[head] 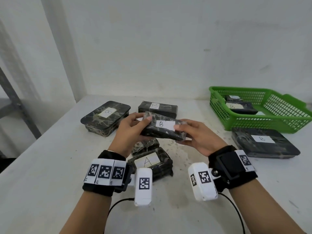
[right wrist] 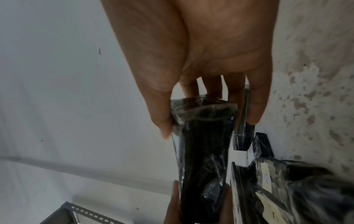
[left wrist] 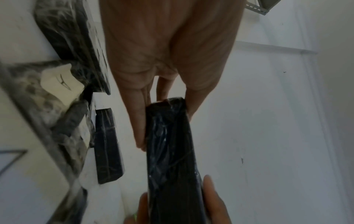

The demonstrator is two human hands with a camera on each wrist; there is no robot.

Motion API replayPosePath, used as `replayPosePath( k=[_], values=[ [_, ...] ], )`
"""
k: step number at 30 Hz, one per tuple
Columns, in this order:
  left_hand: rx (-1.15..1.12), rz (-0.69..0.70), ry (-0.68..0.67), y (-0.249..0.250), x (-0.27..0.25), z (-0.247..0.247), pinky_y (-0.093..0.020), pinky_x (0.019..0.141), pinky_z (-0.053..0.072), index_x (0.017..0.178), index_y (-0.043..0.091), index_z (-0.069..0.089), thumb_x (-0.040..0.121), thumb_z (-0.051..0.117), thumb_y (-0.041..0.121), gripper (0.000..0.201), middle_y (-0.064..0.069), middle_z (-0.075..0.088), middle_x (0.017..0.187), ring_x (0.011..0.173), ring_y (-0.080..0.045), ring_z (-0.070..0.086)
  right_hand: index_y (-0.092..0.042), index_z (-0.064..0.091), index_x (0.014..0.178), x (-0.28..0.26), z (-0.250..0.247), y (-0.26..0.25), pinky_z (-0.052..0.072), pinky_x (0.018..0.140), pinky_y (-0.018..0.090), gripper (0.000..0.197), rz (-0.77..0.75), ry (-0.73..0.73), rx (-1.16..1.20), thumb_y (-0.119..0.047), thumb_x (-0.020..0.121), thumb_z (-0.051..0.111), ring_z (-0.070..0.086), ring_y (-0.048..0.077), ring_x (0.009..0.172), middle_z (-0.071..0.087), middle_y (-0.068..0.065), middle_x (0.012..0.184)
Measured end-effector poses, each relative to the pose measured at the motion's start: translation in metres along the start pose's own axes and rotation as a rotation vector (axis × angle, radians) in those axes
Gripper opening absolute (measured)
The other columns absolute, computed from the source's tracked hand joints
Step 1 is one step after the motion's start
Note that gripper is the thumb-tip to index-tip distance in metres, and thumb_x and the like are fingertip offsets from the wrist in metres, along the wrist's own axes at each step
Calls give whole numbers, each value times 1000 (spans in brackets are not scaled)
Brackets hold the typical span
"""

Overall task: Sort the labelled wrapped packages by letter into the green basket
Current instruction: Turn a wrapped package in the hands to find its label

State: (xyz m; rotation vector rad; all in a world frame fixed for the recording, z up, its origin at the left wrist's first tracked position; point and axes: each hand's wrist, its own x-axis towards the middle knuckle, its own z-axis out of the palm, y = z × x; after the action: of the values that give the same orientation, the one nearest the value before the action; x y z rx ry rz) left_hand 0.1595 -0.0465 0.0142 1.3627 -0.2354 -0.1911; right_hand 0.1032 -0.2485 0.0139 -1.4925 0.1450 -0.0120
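Observation:
Both hands hold one black wrapped package with a white label "B" (head: 164, 127) above the middle of the table. My left hand (head: 135, 127) grips its left end, thumb on top. My right hand (head: 190, 132) grips its right end, thumb on the label. In the left wrist view the package (left wrist: 170, 151) runs away from my left hand's fingers (left wrist: 138, 121); in the right wrist view the package (right wrist: 203, 144) sits between thumb and fingers (right wrist: 162, 118). The green basket (head: 263, 123) stands at the back right with two or more wrapped packages (head: 239, 106) inside, one showing "B".
Under my hands lies a package labelled "A" (head: 150, 163). "B" packages lie at the back left (head: 106, 117), back centre (head: 157, 108) and in front of the basket (head: 263, 142). The white wall stands close behind the table. A grey metal rack (head: 15, 102) stands at left.

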Motion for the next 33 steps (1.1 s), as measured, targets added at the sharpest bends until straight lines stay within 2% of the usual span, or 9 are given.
replayPosePath(
  k=[5,10,12,15,17,22,25,29,33],
  values=[
    [-54,73,46,-8,11,10,-30,64,61,104,17,62,92,65,8,15,-21,68,100,87,-26,71,-22,66,110,10,2,14,59,75,37,34,-196,60,173,-41,81,64,62,31,108,56,28,123],
    [-91,111,39,-10,14,23,-26,61,59,98,21,60,93,63,7,15,-12,67,87,70,-11,71,-8,65,104,12,-1,25,60,77,35,31,-358,163,198,-33,88,58,68,27,101,71,10,107],
    [-81,91,-28,-9,13,27,-32,65,61,101,21,59,92,64,15,12,-17,65,95,78,-14,72,-7,66,99,10,-4,26,61,75,38,26,-393,201,203,-30,89,58,70,29,97,72,10,101],
    [-57,51,-206,-7,10,26,-39,74,61,120,21,58,82,65,33,41,-17,64,115,102,-20,69,-8,66,94,7,-6,25,61,74,41,22,-429,225,201,-28,90,57,71,27,92,73,8,95],
    [-73,47,-265,-8,8,24,-38,75,61,127,19,56,80,65,30,49,-15,65,118,110,-23,66,-8,67,94,5,-7,23,61,76,43,23,-440,224,168,-28,90,57,71,27,93,73,6,93],
    [-117,70,-177,-15,11,18,-31,72,61,128,6,54,95,55,1,34,-15,68,106,99,-27,70,-13,66,92,2,-2,23,59,78,41,24,-426,196,79,-36,87,59,68,21,93,70,6,94],
    [-110,61,-238,-15,9,19,-33,72,61,118,12,58,94,56,6,25,-11,70,102,96,-24,71,-23,70,82,2,-1,24,57,83,57,15,-490,266,11,-33,90,63,65,28,86,67,1,81],
    [-115,38,-282,-14,5,21,-34,68,61,101,16,59,90,58,20,12,-3,72,96,93,-20,72,-17,69,76,3,-2,26,61,72,52,20,-493,321,25,-21,94,62,61,50,81,59,21,77],
    [-68,88,-208,-18,8,21,-32,63,61,96,10,51,101,49,8,6,-4,71,90,84,-18,73,-15,64,78,2,4,25,51,83,67,28,-453,267,-14,-42,87,68,61,40,84,56,19,80]
  ],
)
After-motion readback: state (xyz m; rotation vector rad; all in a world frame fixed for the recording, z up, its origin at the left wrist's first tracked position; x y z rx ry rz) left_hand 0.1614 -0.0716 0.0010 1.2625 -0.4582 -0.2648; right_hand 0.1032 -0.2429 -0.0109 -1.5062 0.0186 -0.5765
